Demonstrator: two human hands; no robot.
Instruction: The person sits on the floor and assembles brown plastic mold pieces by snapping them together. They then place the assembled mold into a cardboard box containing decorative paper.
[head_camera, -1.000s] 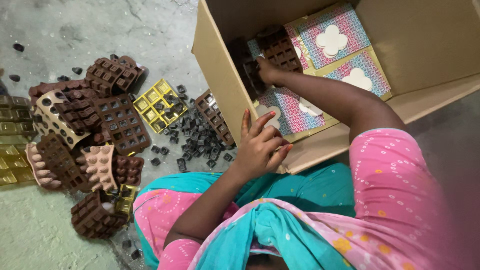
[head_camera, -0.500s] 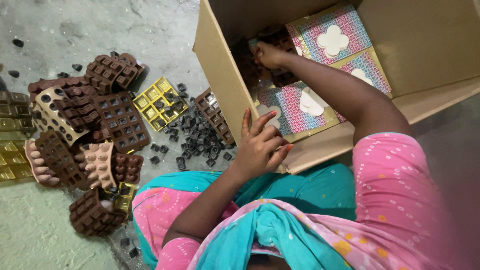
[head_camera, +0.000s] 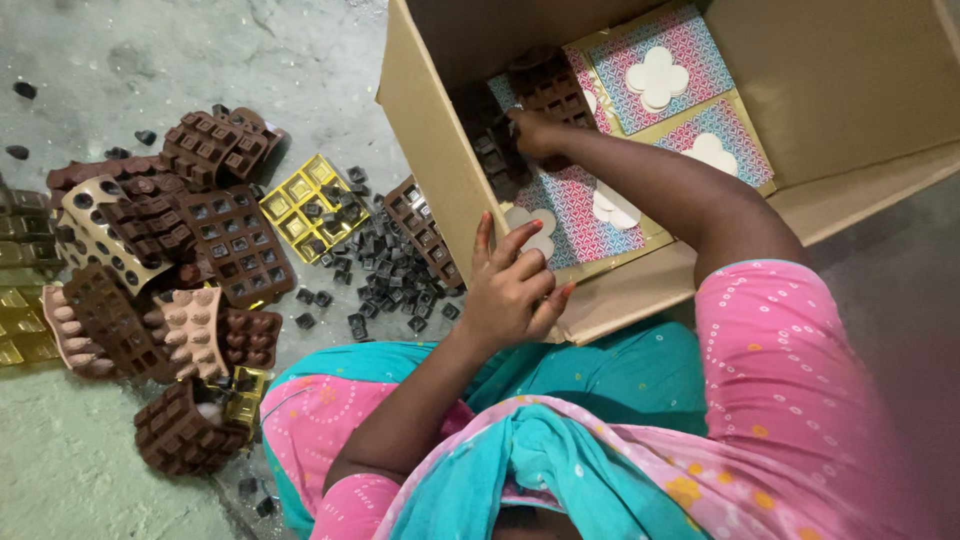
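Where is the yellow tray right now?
Head view, left of centre: the yellow tray lies on the floor between the brown moulds and the cardboard box.
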